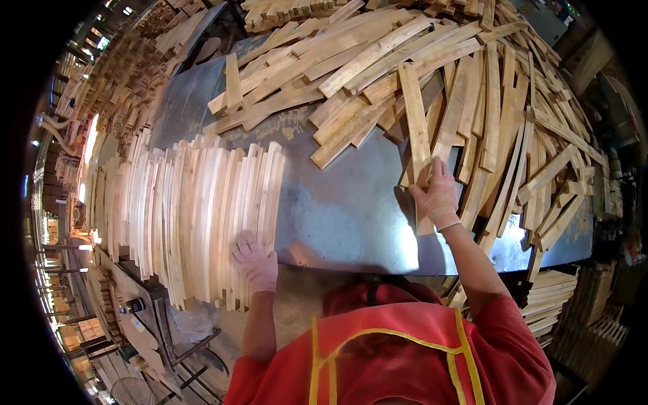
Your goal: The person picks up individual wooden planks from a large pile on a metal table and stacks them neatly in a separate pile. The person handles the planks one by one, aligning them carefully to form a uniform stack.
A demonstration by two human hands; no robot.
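- Row of pale boards (pixel 196 216) sits at the left of the metal surface (pixel 337 226), lengths running away from me, apparently on edge; packed that tightly, I judge, each piece props its neighbour.
- Near ends in that row seem to jut past the surface's front edge, which I take to leave them easy to reach.
- Left hand (pixel 255 262), gloved, rests over the right-hand part of the row near its front: I see the fingers a little spread and the thumb apart, laid on the pieces rather than closed round one, likely to steady them.
- Right hand (pixel 437 196), also gloved, is over the near part of a long board (pixel 414 111) at the heap's front, thumb and fingers apart; I cannot tell from here whether they pinch it or only touch.
- Loose heap of boards (pixel 491 108) fans across the far and right side, pieces crossing at many angles; to me they look tipped out, not arranged.
- Bare metal separates row from heap, probably as working room.
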